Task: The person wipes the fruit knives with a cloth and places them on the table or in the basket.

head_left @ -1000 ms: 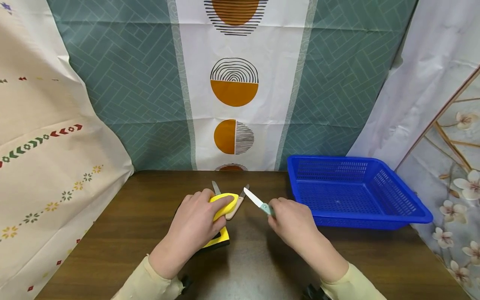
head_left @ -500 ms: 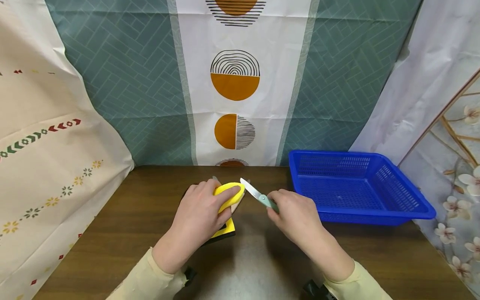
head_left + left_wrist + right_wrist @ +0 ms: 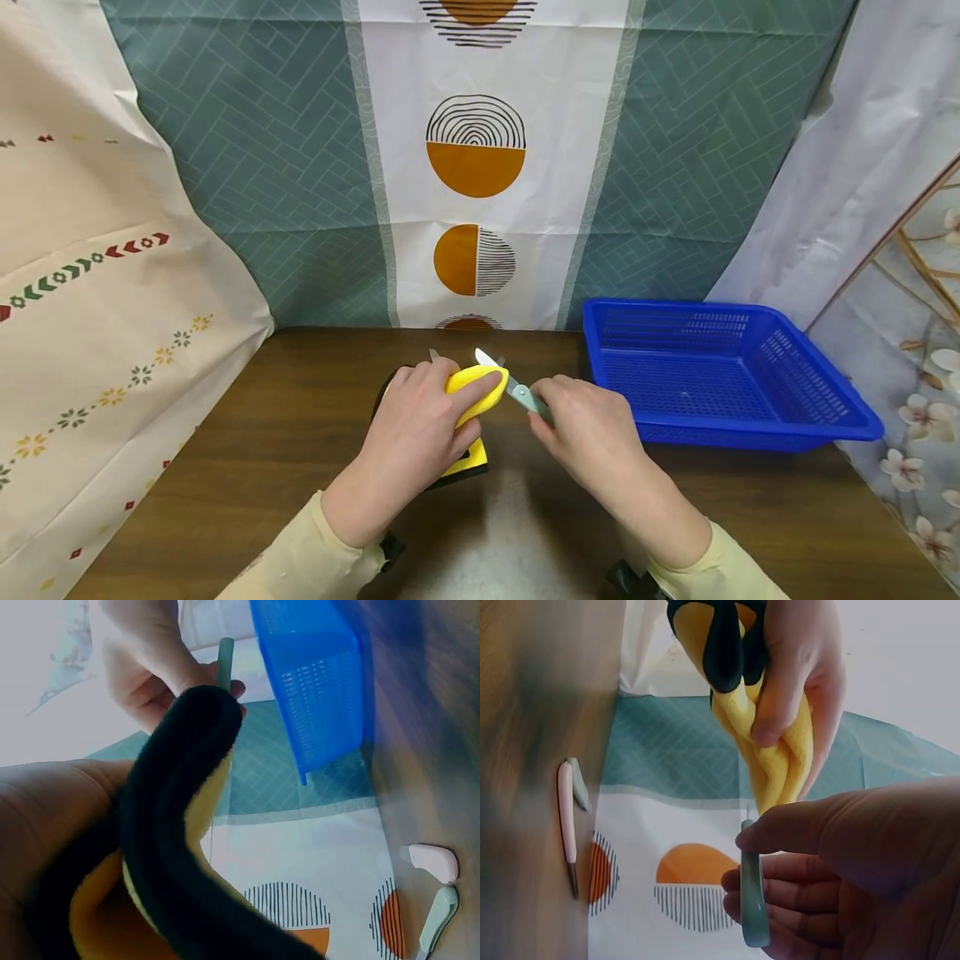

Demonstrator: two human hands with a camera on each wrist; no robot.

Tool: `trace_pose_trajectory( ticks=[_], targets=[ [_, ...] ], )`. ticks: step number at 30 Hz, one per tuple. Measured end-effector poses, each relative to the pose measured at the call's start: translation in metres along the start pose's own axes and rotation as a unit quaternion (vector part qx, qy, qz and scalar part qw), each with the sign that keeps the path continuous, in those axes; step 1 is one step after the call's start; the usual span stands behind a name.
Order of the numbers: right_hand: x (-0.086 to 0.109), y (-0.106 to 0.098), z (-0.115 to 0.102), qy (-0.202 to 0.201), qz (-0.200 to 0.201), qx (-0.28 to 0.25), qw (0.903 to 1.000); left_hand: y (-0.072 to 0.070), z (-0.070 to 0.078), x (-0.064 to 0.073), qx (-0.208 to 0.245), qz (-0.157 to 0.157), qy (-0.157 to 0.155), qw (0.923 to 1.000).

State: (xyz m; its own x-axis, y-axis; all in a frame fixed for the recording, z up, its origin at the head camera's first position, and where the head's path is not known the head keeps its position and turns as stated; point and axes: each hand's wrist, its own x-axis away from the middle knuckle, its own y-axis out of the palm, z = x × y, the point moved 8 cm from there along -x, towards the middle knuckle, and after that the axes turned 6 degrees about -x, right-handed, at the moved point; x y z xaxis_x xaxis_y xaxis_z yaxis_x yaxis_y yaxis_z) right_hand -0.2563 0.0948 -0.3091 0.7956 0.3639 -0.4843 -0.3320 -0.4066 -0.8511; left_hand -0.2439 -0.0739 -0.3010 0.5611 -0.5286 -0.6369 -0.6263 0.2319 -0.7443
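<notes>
My left hand (image 3: pixel 420 417) grips a yellow cloth (image 3: pixel 483 400) with black edging, folded and bunched between thumb and fingers; its lower end hangs below the hand. My right hand (image 3: pixel 592 421) holds a folding knife by its pale green handle (image 3: pixel 754 900), thumb on one side and fingers on the other. The blade (image 3: pixel 486 357) points up and left, and the cloth's folded tip overlaps its middle in the head view. Behind the left hand, two more knives lie on the table, one with a pinkish handle (image 3: pixel 568 810) and one with a pale green handle (image 3: pixel 439 915).
A blue plastic basket (image 3: pixel 735 432) with perforated walls stands on the brown wooden table (image 3: pixel 247 467), to the right of the right hand. Patterned fabric (image 3: pixel 300 167) hangs along the back and both sides.
My left hand has moved right with the cloth, up to the knife. The blade, earlier apart from the cloth, is now partly covered by it. The right hand keeps its hold.
</notes>
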Motion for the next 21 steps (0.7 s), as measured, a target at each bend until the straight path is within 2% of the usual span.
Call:
trace_pose_trajectory(
  ticks=[6,16,21],
  targets=[
    [0.0,-0.003,-0.003,-0.011,0.009,0.006,0.9999,-0.002,0.004,-0.002,0.009,0.013,0.011,0.9998],
    [0.003,-0.003,-0.006,-0.009,0.0,0.011,0.9999,0.001,0.012,0.002,0.002,-0.001,0.022,0.9998],
    [0.006,-0.001,-0.009,-0.024,0.009,0.025,0.9994,0.003,0.016,0.004,-0.004,-0.007,0.026,0.9996]
  ],
)
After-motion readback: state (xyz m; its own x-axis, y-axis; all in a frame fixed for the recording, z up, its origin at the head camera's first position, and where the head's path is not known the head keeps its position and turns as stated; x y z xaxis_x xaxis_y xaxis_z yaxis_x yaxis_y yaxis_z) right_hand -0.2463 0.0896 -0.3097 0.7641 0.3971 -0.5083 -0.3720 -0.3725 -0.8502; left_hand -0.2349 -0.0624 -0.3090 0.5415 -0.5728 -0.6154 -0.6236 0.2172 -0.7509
